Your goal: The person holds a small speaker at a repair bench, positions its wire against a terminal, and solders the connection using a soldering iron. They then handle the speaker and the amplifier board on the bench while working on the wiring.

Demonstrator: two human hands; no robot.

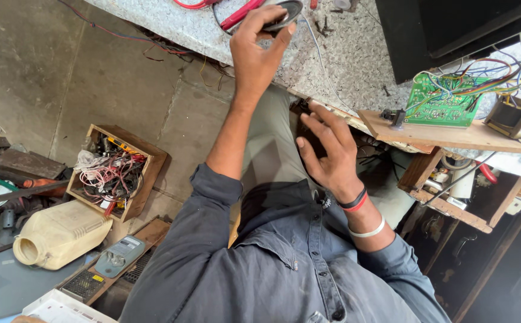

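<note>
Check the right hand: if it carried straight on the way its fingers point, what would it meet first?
The right hand, open, points up toward the granite counter; it would probably meet the counter's near edge first. Depth is unclear.

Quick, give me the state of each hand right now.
Left hand: closed on a small round speaker over the stone bench.
Right hand: open, fingers spread, holding nothing, near the bench edge.

The left hand reaches far out with fingers curled shut, while the right hand stays near, fingers spread open.
</note>
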